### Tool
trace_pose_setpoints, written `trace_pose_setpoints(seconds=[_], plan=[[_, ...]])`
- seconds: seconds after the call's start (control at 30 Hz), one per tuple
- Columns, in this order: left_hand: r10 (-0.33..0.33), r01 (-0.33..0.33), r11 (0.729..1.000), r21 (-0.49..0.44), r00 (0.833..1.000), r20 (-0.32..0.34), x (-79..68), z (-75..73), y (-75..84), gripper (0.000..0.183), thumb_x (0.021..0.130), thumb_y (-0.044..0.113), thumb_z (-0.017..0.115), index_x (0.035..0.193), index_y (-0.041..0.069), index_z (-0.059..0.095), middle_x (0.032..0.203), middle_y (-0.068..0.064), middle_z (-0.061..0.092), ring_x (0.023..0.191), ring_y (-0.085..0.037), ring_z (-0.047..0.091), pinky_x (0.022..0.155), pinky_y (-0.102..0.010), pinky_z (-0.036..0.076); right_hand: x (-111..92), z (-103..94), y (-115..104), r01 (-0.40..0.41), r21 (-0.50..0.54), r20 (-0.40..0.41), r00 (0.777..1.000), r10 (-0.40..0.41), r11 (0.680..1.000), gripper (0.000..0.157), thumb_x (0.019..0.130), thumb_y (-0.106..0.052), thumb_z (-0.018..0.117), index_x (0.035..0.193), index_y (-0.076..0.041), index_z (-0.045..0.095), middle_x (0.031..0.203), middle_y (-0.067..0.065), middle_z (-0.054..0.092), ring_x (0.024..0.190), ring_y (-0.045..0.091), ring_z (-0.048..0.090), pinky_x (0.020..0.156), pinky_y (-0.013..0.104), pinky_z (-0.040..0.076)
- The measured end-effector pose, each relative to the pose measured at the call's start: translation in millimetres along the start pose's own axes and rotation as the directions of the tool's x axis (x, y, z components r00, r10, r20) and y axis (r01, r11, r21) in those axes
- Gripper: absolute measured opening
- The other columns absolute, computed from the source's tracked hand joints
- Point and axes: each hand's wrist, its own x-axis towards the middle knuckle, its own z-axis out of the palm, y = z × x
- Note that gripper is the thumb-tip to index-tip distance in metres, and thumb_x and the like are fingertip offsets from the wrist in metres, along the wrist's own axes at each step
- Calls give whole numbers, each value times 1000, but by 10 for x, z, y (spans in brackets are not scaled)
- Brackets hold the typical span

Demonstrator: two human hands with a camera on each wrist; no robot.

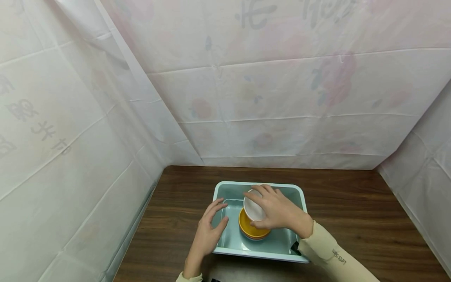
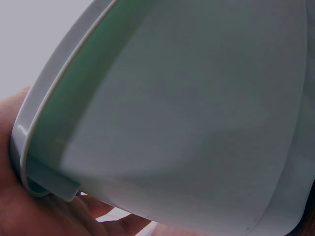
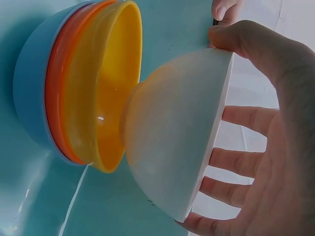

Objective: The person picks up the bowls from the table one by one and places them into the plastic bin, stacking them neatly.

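My right hand (image 1: 280,211) grips a white bowl (image 3: 177,128) by its rim, thumb on one side and spread fingers on the other. Tilted, the white bowl has its base at the mouth of a yellow bowl (image 3: 81,98). Beneath the yellow one are nested an orange bowl (image 3: 55,93) and a blue bowl (image 3: 30,93). This stack stands inside a light blue plastic basin (image 1: 260,255). Over the basin's left rim, my left hand (image 1: 207,234) holds nothing, its fingers and thumb apart. The left wrist view mostly shows the basin's outer wall (image 2: 187,113).
Under the basin lies a dark wooden tabletop (image 1: 345,219). Pale printed sheeting (image 1: 282,98) hangs behind it and along both sides. A small black item (image 1: 295,248) shows by the right cuff, near the basin's front right corner.
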Motion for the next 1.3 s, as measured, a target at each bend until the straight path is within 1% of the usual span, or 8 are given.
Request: trace_pose_setpoints(seconds=[0.13,0.43,0.67,0.87,0.93,1.17,1.3], plan=[[7,-7,1000,6,1000,-8,-1,4,-4,34,100,28,69,134,24,65,155,-3,51,147,-34,44,114,-64,39,7,27,10,8,8,20,1000,-8,1000,82,81,-56,79,152,-27,49,154,13,48,135,34,49,88,59,53],[4,-4,1000,-6,1000,-6,-6,7,-3,34,100,28,69,133,27,65,155,1,51,148,-32,42,115,-64,37,13,37,-5,7,19,53,999,-8,1000,81,81,-57,79,150,-24,52,155,15,47,136,36,48,88,59,53],[-2,2,1000,-21,1000,-8,-10,2,12,33,100,26,69,132,28,65,155,1,51,148,-31,42,116,-64,36,20,66,-9,12,21,82,997,-14,1000,80,82,-58,78,150,-25,51,155,15,47,137,36,48,87,56,53],[-10,10,1000,-16,1000,-3,-8,3,4,33,100,26,69,133,27,65,155,-2,51,149,-32,42,116,-65,35,22,85,-20,17,27,124,992,-20,999,80,82,-60,76,151,-26,51,155,15,47,138,37,47,89,58,52],[-21,21,1000,-18,1000,1,-6,1,6,33,99,26,69,133,27,65,156,-1,51,149,-31,41,117,-64,35,22,91,-22,23,22,131,991,-26,999,80,83,-60,76,151,-25,51,155,15,48,138,36,47,90,58,52],[-20,20,999,-27,1000,3,-2,-6,8,35,99,26,70,134,26,65,156,-3,50,149,-31,41,117,-62,36,40,114,-36,40,18,153,987,-42,999,80,83,-59,77,150,-25,51,153,14,49,138,35,47,90,59,52],[-31,31,999,-35,1000,4,-6,-9,17,35,99,24,70,133,27,65,155,2,51,150,-27,41,118,-59,36,50,133,-49,47,14,170,984,-49,999,78,82,-57,78,149,-25,52,153,14,49,137,35,48,89,60,52]])
